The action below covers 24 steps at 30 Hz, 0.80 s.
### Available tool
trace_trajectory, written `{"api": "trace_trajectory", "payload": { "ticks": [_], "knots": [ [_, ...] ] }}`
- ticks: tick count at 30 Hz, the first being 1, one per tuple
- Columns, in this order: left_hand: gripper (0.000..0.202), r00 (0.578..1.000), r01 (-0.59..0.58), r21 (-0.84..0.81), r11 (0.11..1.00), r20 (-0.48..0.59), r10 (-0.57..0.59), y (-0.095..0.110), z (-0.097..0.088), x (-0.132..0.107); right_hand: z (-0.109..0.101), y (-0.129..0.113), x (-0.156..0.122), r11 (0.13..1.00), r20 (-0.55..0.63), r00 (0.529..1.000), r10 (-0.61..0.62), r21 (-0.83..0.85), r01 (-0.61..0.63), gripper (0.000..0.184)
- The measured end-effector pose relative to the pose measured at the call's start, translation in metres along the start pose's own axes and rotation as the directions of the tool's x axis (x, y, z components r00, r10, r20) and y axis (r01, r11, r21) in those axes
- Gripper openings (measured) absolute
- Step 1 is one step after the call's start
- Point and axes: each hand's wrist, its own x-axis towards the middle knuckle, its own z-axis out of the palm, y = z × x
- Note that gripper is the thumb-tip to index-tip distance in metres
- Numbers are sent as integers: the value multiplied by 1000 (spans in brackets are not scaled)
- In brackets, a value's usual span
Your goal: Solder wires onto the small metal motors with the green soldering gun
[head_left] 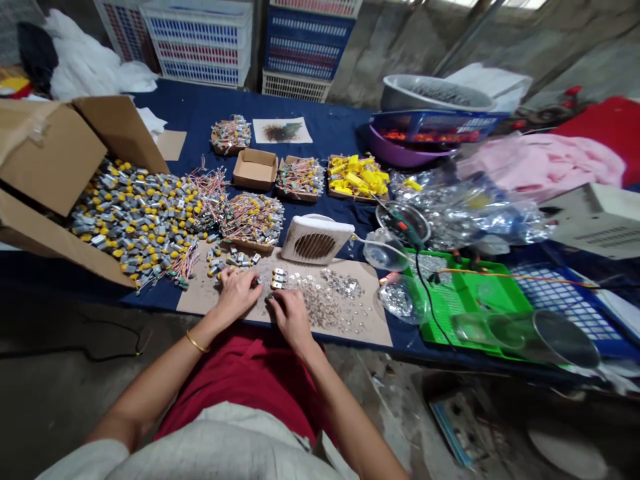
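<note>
Both hands rest on a brown cardboard sheet (370,320) at the table's near edge. My left hand (237,292) has its fingers curled, pinching something small that I cannot make out, beside a few small grey motors (227,259). My right hand (287,313) is curled too, its fingertips at a small part next to a short row of little metal pieces (278,278). A spread of tiny shiny metal parts (333,297) lies just right of that hand. A gold bangle sits on the left wrist.
An open carton (45,160) spills a heap of grey motors with yellow caps (135,220). Small trays of wired motors (253,220), a white fan (316,241), yellow parts (357,177), clear bowls (403,300), a green tray (465,293), stacked crates (200,40) behind.
</note>
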Motion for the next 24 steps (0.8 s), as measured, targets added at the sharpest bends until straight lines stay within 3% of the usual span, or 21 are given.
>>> {"api": "trace_trajectory", "payload": {
  "ticks": [3,9,13,19,24],
  "knots": [
    [20,998,59,-140,988,39,-54,3,6,-16,1,4,-7,999,-45,998,32,-9,-32,16],
    [18,999,-11,-120,993,38,15,-6,7,-40,2,11,-9,999,-65,998,25,-23,-27,14],
    [16,991,-81,-165,983,88,96,-8,11,-37,7,15,-2,999,-54,999,3,-33,-5,16],
    [18,989,-149,-16,989,-10,148,3,24,-30,-1,8,-5,998,-30,1000,-3,-59,1,21],
    [23,994,-100,11,995,-50,101,-8,8,-35,-4,-1,-10,988,62,998,-33,-150,42,24]
  ]
}}
